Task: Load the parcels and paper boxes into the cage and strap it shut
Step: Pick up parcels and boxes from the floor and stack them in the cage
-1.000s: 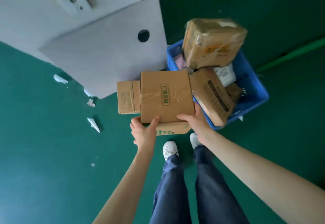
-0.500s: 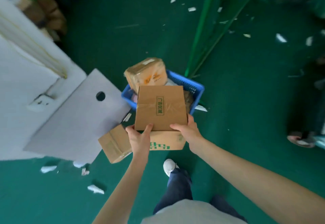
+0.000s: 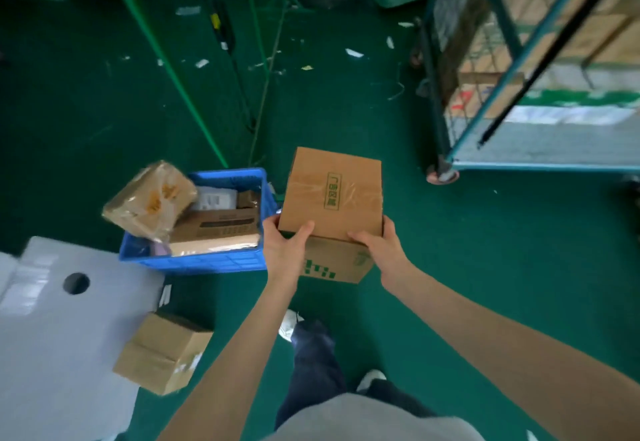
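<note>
Cardboard box [image 3: 332, 195], square and tape-glossed, gripped by left hand [image 3: 285, 250] and right hand [image 3: 379, 250]

Two brown cartons are stacked and carried level above the floor. The upper carton [image 3: 332, 195] has clear tape across its lid and a green printed label. The lower carton [image 3: 334, 266] has green block print on its near side. The left hand [image 3: 284, 250] and right hand [image 3: 381, 250] grip the upper carton's near corners, thumbs on the lid.

A tape-wrapped parcel [image 3: 150, 198] sits tilted on the heap in the blue crate [image 3: 194, 262], above a flat carton [image 3: 214, 229]. A small taped carton [image 3: 162, 354] lies on the floor.

The cage [image 3: 536, 165] has a teal frame, wire mesh and castors. It stands apart at the right, with cartons stacked inside.
</note>
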